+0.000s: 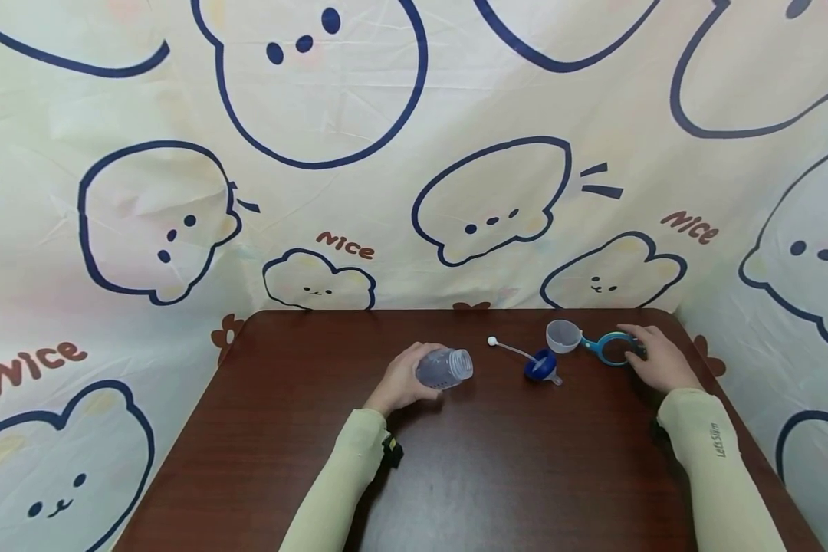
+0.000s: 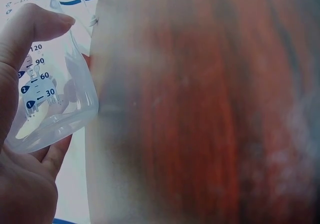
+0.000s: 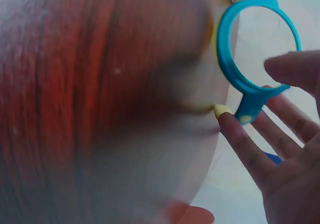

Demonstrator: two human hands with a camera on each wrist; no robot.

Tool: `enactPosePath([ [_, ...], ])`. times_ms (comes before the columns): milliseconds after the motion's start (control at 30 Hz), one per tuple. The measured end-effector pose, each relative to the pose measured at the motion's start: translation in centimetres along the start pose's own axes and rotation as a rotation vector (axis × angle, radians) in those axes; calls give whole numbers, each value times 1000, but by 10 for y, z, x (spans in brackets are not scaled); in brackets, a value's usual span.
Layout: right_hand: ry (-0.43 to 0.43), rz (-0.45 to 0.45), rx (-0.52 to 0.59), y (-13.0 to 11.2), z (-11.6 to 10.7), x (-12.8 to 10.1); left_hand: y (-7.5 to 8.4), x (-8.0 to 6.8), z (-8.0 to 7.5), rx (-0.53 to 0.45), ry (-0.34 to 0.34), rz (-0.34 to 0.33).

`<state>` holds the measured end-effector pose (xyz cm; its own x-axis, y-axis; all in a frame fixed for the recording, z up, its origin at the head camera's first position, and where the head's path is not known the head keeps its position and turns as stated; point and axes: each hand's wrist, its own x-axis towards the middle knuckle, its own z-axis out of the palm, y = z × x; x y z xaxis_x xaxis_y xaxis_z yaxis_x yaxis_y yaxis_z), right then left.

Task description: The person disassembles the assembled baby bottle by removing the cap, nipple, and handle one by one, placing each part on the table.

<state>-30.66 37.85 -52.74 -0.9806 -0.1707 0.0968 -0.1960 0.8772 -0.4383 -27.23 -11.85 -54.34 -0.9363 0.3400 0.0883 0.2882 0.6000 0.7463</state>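
In my left hand (image 1: 405,377) I grip a clear baby bottle (image 1: 440,369), tipped on its side with its uncapped mouth facing right. The left wrist view shows the thumb across its front, beside printed measuring marks, and fingers behind. At the far right of the table, my right hand (image 1: 655,359) has thumb and fingers on either side of a blue bottle handle ring (image 3: 235,68). Its thumb tip overlaps the ring's opening, and the fingers reach behind the rim. Between the hands lies a nipple with a dark blue collar (image 1: 541,366) and a thin straw (image 1: 514,351).
A translucent cup-shaped cap (image 1: 563,337) stands beside the handle ring, near the back edge. The brown table (image 1: 510,460) is backed by a printed cloth (image 1: 386,207), which also hangs along both sides.
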Motion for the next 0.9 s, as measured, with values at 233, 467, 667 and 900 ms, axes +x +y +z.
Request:
enactPosePath([
  [233,36,-10,-17,-4,-14,-2,0,0,0,3,-3,1],
  [467,88,-29,15,-27,-15,0,-1,1,0,5,-2,-7],
  [667,85,-82,62,-65,-11,3,-1,1,0,0,0,0],
  [900,46,-169,123,-107,-3,8,0,0,0,-4,1,-5],
])
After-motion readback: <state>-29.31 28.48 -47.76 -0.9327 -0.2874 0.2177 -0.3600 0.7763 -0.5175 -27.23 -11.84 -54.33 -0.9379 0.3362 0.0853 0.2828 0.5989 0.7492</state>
